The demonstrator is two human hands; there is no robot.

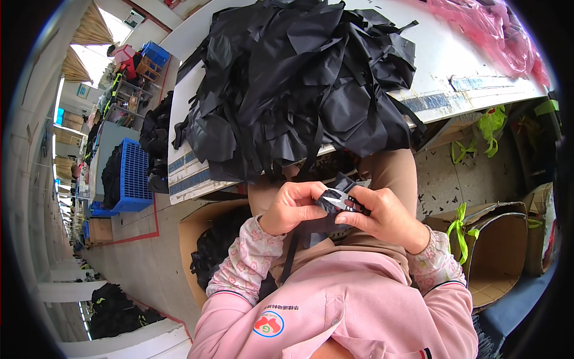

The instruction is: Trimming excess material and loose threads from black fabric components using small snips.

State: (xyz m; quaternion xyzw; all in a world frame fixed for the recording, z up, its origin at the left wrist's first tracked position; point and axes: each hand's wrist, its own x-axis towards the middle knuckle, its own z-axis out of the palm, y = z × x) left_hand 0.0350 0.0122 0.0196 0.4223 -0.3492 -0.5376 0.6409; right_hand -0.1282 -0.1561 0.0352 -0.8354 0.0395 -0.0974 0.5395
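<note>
Off the near edge of the tabletop (454, 57), above the lap (396, 170), the right hand (382, 216) curls round small clippers (345, 202) lying crosswise, blades toward the nearby left hand (296, 206), whose thumb and finger pinch a black fabric piece (318, 225)

The fabric pile (299, 84) lay on the counter (445, 60) at upper centre, left of the plastic sheeting (484, 27). A crate (134, 176) stood centre-left, a cardboard box (507, 245) lower right.
</note>
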